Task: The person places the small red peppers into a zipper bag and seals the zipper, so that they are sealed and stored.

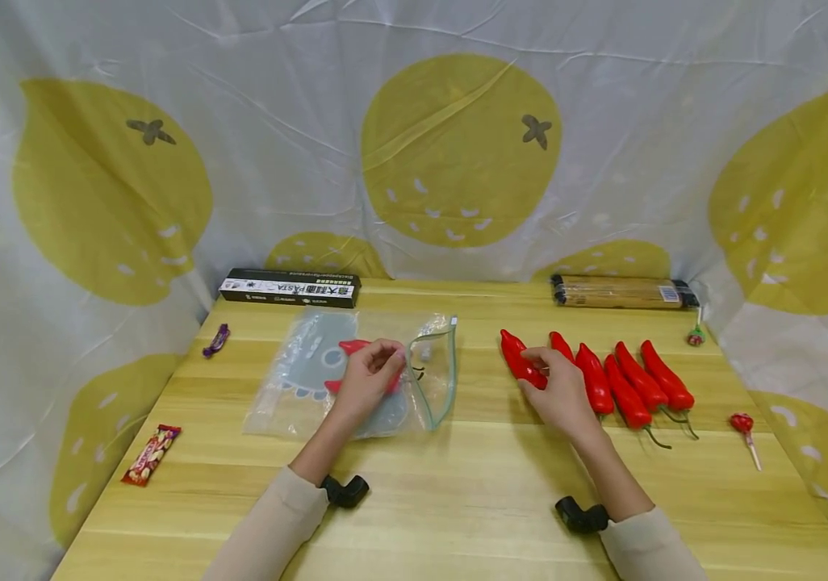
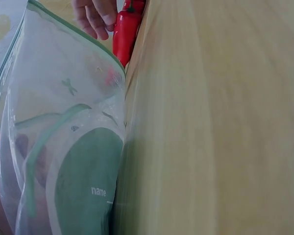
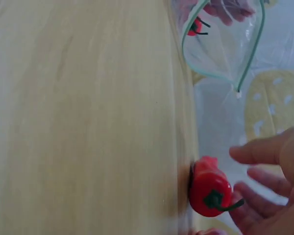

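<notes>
My left hand [image 1: 372, 371] pinches the upper film of a clear zip bag [image 1: 290, 415], whose green-edged mouth [image 1: 453, 363] gapes toward the right. Inside the bag lie red peppers [image 1: 353, 346], partly covered by that hand. In the left wrist view the bag's green "name" label [image 2: 90, 178] shows. My right hand [image 1: 558, 386] is over the leftmost loose red pepper [image 1: 512, 353]. Seen from the right wrist, its thumb and fingers [image 3: 257, 151] are spread beside a pepper [image 3: 209, 196]; whether a fingertip touches it, I cannot tell. Several more peppers [image 1: 628, 391] lie to the right.
At the back stand a black pasta box [image 1: 290, 289] and a brown packet [image 1: 617, 292]. A purple-wrapped candy [image 1: 216, 340] and a snack bar [image 1: 152, 455] lie left. Two lollipops, one red [image 1: 742, 423] and one green [image 1: 696, 336], lie right. Patterned cloth [image 1: 414, 32] surrounds the table.
</notes>
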Demonstrator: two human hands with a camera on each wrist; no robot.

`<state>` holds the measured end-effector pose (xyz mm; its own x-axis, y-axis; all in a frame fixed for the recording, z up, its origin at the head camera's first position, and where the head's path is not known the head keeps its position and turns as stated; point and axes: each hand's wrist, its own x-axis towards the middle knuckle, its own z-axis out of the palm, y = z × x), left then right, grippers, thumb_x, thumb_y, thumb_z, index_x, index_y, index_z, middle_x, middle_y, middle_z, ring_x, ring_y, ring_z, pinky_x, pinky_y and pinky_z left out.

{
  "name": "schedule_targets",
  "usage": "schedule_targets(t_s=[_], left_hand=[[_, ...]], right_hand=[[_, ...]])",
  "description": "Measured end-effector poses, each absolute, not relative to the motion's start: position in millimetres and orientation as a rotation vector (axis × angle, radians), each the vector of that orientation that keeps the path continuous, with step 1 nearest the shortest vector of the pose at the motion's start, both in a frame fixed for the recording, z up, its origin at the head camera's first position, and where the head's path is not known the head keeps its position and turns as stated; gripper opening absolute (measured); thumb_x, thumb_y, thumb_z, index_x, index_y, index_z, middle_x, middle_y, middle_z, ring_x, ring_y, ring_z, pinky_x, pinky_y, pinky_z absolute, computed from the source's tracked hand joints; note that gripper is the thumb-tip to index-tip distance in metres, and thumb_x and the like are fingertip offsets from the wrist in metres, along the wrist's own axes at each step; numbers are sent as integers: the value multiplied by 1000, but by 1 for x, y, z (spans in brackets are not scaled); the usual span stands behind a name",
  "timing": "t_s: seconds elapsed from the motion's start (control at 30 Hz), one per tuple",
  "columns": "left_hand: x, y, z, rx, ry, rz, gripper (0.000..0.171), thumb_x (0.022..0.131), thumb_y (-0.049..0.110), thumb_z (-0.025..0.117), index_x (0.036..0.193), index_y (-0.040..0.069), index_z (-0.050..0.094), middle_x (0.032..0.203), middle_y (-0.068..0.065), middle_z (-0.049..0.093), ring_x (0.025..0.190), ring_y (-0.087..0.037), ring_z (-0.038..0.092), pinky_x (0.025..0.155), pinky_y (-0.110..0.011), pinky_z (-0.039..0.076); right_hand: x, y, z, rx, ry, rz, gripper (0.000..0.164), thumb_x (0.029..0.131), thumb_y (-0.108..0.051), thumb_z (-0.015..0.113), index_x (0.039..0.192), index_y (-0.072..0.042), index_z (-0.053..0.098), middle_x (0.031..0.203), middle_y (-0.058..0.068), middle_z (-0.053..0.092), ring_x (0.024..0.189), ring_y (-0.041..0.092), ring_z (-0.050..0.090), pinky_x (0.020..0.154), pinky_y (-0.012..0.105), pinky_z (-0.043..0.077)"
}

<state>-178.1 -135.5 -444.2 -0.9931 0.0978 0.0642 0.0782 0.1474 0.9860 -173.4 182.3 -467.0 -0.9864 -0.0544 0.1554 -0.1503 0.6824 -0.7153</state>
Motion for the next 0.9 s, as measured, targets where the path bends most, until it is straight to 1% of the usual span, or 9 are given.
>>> schedule_targets(t_s=[0.17,0.43,0.57,0.67,0.77,0.9], left_hand=[[-178,-135,-444,192,2377,2038,17,95,15,63,105,1,66,100,-9,68,94,-9,64,83,-18,52],[-177,-135,-443,202,2370,2024,18,95,15,62,105,1,66,101,-11,67,94,-11,64,83,-18,52],[-176,-134,-441,196,2364,2037,17,95,15,62,105,1,66,100,-11,67,94,-11,64,82,-19,53],[-176,-133,-440,194,2378,2034,17,95,15,63,104,1,66,99,-9,67,93,-11,63,83,-19,52],[-175,-132,-440,185,2404,2027,15,95,15,63,103,3,67,98,-6,67,93,-12,62,84,-19,51],[-175,-131,-439,173,2418,2045,14,95,14,62,104,4,66,102,-9,67,97,-14,62,89,-19,50]], right_hand=[[-178,180,-470,54,-2824,1151,48,83,-20,75,126,-5,57,111,15,65,99,30,61,83,45,52],[-178,179,-472,40,-2986,1085,56,82,-24,76,128,-4,52,115,19,65,99,31,62,79,43,53],[-176,179,-469,53,-2968,1123,53,82,-28,76,125,-7,54,112,16,67,93,26,65,73,37,53],[-173,178,-466,77,-2893,1267,49,83,-29,76,123,-9,55,113,15,68,82,22,67,68,32,54],[-170,177,-461,143,-2824,1443,47,84,-28,77,122,-12,56,116,12,67,77,19,68,66,31,54],[-169,171,-454,217,-2789,1547,41,85,-22,75,122,-17,59,118,7,66,85,18,70,68,31,54]])
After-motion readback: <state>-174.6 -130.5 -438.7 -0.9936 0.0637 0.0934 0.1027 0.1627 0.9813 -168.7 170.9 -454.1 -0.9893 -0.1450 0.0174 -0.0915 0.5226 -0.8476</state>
